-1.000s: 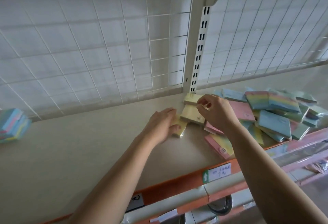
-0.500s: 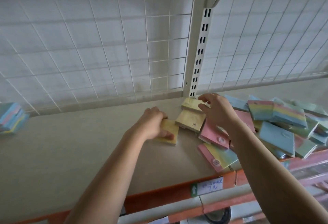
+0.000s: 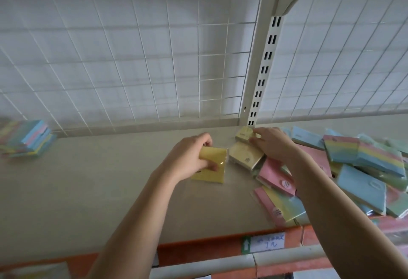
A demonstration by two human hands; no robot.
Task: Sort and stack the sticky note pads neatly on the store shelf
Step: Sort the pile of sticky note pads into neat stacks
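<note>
Head: left hand (image 3: 187, 157) grips glossy yellow pad (image 3: 213, 176); right hand (image 3: 274, 145) apparently pinches cream pad (image 3: 242, 134)

— The yellow pad (image 3: 212, 168) and the pale pad (image 3: 242, 134) are looking like paper, with clear film (image 3: 226, 156) glinting glossy over them.
— The shelf board (image 3: 88, 179) is showing smooth and matt; the wire grid (image 3: 198, 58) and slotted upright (image 3: 262, 73) are looking like white-painted metal.

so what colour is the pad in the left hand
Plain yellow pad, head view.
</note>
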